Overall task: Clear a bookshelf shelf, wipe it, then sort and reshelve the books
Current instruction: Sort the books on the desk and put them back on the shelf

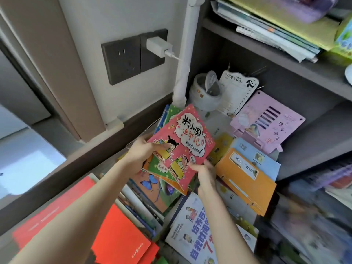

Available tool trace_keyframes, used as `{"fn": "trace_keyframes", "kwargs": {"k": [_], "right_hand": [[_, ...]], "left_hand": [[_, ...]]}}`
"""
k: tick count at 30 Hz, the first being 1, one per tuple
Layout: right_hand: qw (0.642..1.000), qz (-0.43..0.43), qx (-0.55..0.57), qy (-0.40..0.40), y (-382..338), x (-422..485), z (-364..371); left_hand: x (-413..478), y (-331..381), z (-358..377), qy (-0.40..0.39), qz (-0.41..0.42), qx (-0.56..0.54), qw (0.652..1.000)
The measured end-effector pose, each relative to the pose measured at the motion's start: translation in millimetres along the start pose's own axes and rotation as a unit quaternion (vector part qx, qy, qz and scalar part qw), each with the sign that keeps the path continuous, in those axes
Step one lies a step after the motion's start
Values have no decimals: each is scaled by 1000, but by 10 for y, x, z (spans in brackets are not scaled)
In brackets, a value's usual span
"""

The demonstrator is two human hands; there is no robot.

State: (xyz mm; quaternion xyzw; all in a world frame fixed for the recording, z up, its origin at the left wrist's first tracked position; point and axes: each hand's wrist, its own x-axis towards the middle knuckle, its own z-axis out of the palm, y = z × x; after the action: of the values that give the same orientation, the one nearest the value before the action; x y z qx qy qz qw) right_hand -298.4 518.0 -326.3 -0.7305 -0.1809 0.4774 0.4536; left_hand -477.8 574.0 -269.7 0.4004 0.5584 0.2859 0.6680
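A small stack of thin children's books, topped by a pink cartoon-cover book (187, 141), is held between both hands in front of the grey bookshelf (270, 54). My left hand (142, 152) grips the stack's left edge with the thumb on the pink cover. My right hand (204, 173) holds the lower right corner from beneath. Green and orange covers show under the pink one. More books lie loose below: an orange book (245, 180), a light blue one (264, 161), a butterfly cover (152, 189) and a white book with blue lettering (192, 231).
Red books (116, 235) lie at the lower left. On the shelf stand a white jar (206, 92), a spiral notepad (236, 92) and a pink plastic board (266, 122). Stacked papers fill the upper shelf (276, 29). A wall socket with a white charger (158, 47) is at left.
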Motion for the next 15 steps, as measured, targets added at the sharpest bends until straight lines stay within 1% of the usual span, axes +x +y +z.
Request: {"fn": "trace_keyframes", "kwargs": {"k": [3,5,6,8,9,11,13,15], "right_hand": [[995,-5,86,-46,-217,-300,-103],[984,-9,136,-118,-394,-559,-193],[979,-1,142,-147,-489,-676,-225],[972,-1,133,-196,-639,-933,-268],[971,-14,124,-203,-693,-1080,-245],[972,-47,85,-215,-696,-1377,-173],[960,-71,71,-260,-632,-1759,-78],[949,-80,51,-301,-505,-2125,36]], "left_hand": [[-409,131,-67,-5,31,-63,997],[-734,164,-128,-16,41,-107,993],[-904,153,-162,-20,40,-132,990],[-1264,78,-272,-21,41,-170,984],[-1451,23,-354,-17,50,-174,983],[-1855,-116,-543,-6,76,-173,982],[-2279,-297,-759,-1,92,-175,980],[-2743,-486,-985,28,114,-142,983]]}}
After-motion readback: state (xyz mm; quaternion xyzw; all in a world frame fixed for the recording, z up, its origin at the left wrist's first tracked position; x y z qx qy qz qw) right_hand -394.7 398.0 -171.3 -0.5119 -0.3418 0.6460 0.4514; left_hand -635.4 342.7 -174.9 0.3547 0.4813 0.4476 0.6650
